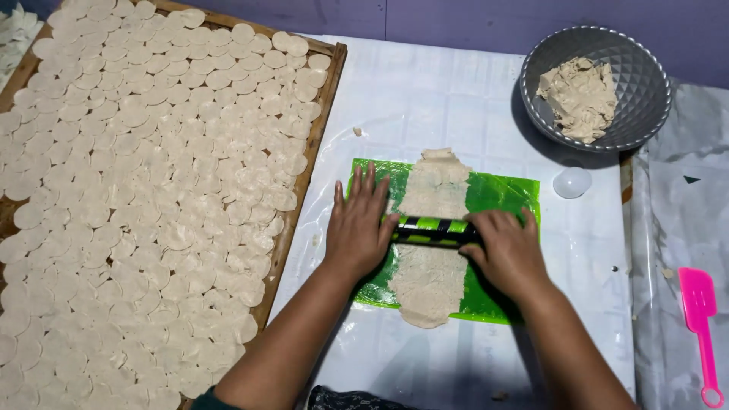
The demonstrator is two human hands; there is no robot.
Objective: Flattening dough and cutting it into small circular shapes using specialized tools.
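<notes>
Your flat, open left hand (357, 228) and right hand (507, 250) press the striped roller (434, 231) (keep pressure even) across dough (430, 228).

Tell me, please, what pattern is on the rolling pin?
Black and bright green stripes on the rolling pin, seen best in the head view.

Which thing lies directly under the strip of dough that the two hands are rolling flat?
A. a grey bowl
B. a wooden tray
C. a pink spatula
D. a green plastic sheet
D: the dough strip lies on the green plastic sheet, and the left hand and right hand press the green-and-black roller across it.
</notes>
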